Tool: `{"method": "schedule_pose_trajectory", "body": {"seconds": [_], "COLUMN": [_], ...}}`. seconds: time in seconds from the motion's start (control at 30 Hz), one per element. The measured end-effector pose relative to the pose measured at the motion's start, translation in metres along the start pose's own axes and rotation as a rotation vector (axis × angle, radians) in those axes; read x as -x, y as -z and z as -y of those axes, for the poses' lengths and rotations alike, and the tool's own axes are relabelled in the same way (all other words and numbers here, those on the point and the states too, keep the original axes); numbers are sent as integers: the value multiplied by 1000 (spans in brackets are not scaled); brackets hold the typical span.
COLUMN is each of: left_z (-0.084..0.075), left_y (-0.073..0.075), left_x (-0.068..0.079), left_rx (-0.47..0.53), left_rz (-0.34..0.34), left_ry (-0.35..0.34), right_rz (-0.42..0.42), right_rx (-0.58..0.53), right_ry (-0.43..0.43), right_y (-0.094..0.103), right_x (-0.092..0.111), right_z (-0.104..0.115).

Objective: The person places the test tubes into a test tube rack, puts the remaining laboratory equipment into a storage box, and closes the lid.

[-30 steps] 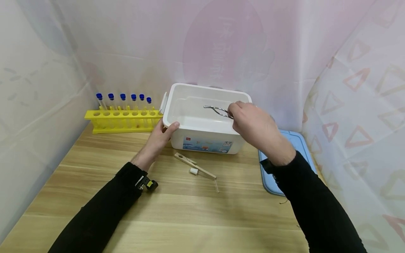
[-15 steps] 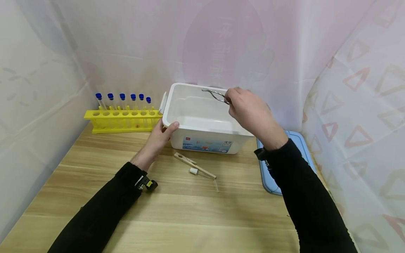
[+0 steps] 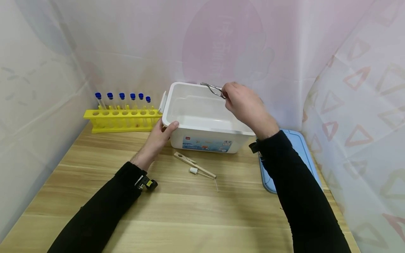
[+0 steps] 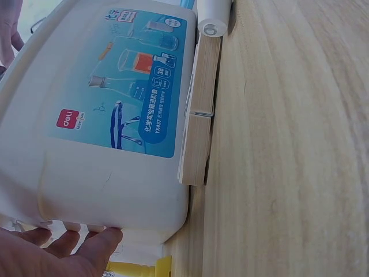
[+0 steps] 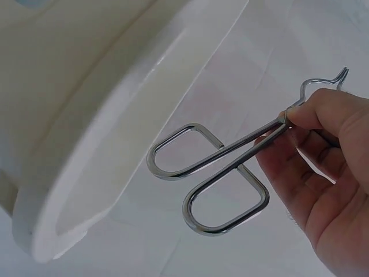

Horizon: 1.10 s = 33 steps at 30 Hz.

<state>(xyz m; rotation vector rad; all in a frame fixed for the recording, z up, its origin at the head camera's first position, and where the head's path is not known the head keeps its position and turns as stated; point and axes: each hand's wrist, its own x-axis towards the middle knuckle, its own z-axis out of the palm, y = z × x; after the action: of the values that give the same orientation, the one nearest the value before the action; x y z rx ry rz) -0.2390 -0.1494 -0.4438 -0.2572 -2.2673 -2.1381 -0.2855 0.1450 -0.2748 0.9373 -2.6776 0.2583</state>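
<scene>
My left hand [image 3: 158,140] grips the front left corner of a white plastic box [image 3: 176,138], thumb over the rim and fingers beneath it. In the left wrist view those fingertips press against the box's side, beside its blue printed label [image 4: 135,75]. My right hand [image 3: 246,105] is raised over the back right part of the box and pinches a pair of metal crucible tongs [image 5: 248,153] near the pivot. In the right wrist view the two looped handles stick out from the fingers toward the box's rim, while the curved tips rise past the thumb.
Left of the box stands a yellow rack [image 3: 123,113] with several blue-capped test tubes. On the table in front lie a wooden test tube clamp [image 3: 199,167] and a white stopper [image 3: 193,170] with a thin bent tube. A blue lid [image 3: 294,147] lies right, partly under the right sleeve.
My right hand has moved up and back with the tongs, from over the box's middle to its far rim. The left hand and box have stayed in place.
</scene>
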Motion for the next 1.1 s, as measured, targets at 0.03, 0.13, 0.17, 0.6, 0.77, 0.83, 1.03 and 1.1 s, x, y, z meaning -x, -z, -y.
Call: {"method": "schedule_pose_trajectory", "body": {"seconds": [0.03, 0.13, 0.17, 0.6, 0.77, 0.83, 1.03, 1.1], "left_z": [0, -1, -1, -1, 0, 0, 1, 1], "left_y": [0, 0, 0, 0, 0, 0, 0, 0], "left_x": [0, 0, 1, 1, 1, 1, 0, 0], "left_rx": [0, -3, -3, -6, -5, -3, 7, 12], "left_rz": [-1, -1, -1, -6, -7, -10, -10, -9], "left_ry": [2, 10, 12, 10, 9, 10, -2, -4], "right_rz": [10, 33, 43, 87, 121, 134, 197, 230], "right_rx": [1, 15, 20, 42, 27, 25, 48, 56], "right_ry": [-1, -3, -8, 15, 10, 2, -47, -64], "right_y": [-3, -11, -14, -48, -59, -62, -72, -76], "right_x": [-2, -6, -7, -17, -17, -16, -16, -17], "right_z": [-1, -5, -6, -20, -23, -24, -25, -24]}}
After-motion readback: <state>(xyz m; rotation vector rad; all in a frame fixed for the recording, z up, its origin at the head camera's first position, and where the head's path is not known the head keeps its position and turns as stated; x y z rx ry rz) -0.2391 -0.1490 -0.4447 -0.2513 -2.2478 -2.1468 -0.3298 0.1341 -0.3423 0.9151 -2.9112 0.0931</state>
